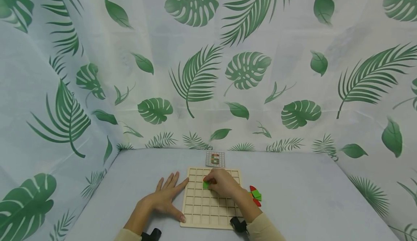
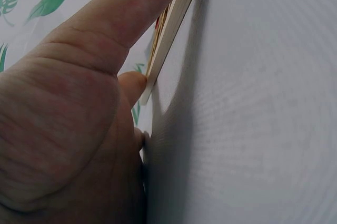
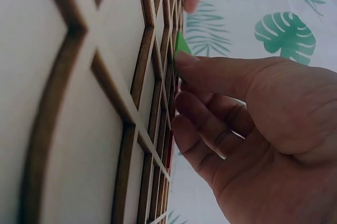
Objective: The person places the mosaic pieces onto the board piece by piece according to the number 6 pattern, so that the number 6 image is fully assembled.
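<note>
A pale wooden grid board (image 1: 198, 210) lies on the table in the head view. My left hand (image 1: 161, 200) has its fingers spread, with thumb and index finger touching the board's left edge. My right hand (image 1: 224, 183) is over the upper middle of the grid. Between its thumb and fingers it pinches a green tile (image 3: 182, 43), seen at the board's surface in the right wrist view. A bit of red (image 1: 205, 178) shows next to the green in the head view. The right fingers hide the cells beneath them.
Right of the board lie several loose red, green and orange pieces (image 1: 256, 194), partly behind the right forearm. A small pattern card (image 1: 215, 154) with a coloured grid figure lies beyond the board's far edge. Leaf-printed cloth (image 1: 208, 125) hangs behind the table and at its sides.
</note>
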{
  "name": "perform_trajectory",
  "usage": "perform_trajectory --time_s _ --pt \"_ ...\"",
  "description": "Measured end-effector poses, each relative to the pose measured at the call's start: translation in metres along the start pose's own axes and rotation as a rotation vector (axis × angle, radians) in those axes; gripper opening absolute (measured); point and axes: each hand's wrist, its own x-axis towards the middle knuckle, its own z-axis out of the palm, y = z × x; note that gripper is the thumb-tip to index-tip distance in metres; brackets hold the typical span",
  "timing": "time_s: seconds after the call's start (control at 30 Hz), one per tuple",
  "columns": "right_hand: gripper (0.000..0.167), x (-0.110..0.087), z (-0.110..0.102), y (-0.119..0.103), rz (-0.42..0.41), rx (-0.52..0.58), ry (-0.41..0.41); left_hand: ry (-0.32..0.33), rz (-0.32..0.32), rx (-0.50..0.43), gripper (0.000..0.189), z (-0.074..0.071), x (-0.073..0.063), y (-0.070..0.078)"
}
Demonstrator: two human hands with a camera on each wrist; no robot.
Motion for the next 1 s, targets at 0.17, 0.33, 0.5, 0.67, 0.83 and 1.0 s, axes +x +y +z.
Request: perform_trajectory --time_s 0.17,0.33,0.5,0.67,0.83,1.0 --pt "0.021 -0.001 0.0004 -0.0003 0.02 -0.018 -0.01 0.001 0.0 -0.001 0.137 0.0005 -0.0004 0.0014" --pt "0.02 -0.0017 -0.0004 -0.0024 0.025 -0.031 -0.022 0.004 -0.001 0.005 0.137 0.0011 0.0001 -0.0001" --pt "0.015 -0.0023 -0.0019 -0.0052 0.023 -0.029 -0.024 0.006 0.003 0.003 0.138 0.0019 0.0017 -0.0024" --pt "0.011 -0.0026 -0.0014 -0.0048 0.025 -0.04 -0.019 0.009 0.01 0.008 0.138 0.0023 0.0027 -0.0037" --pt "0.012 -0.002 -0.0019 -0.0043 0.009 -0.057 -0.012 0.012 0.016 0.007 0.138 0.0014 0.0018 -0.0033" --pt "0.013 -0.0023 -0.0037 -0.0031 0.009 -0.053 -0.027 0.008 0.015 0.006 0.137 0.0008 0.0004 -0.0027"
